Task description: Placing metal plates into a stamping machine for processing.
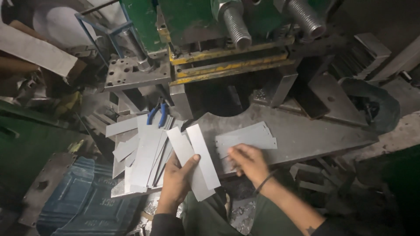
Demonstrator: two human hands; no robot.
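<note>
Head view: left hand grip holds two metal strips at lower centre; right hand, grip wide, rests flat on notched metal plates on the surface.

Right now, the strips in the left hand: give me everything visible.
The metal strips are two flat, narrow, rectangular pieces of dull grey sheet, overlapped lengthwise and fanned slightly, running diagonally from upper left to lower right. The left hand grips them from below, thumb pressed across the top face. They sit above the press table's front edge, beside a loose pile of similar strips. Edges look straight, surfaces unpainted.
</note>
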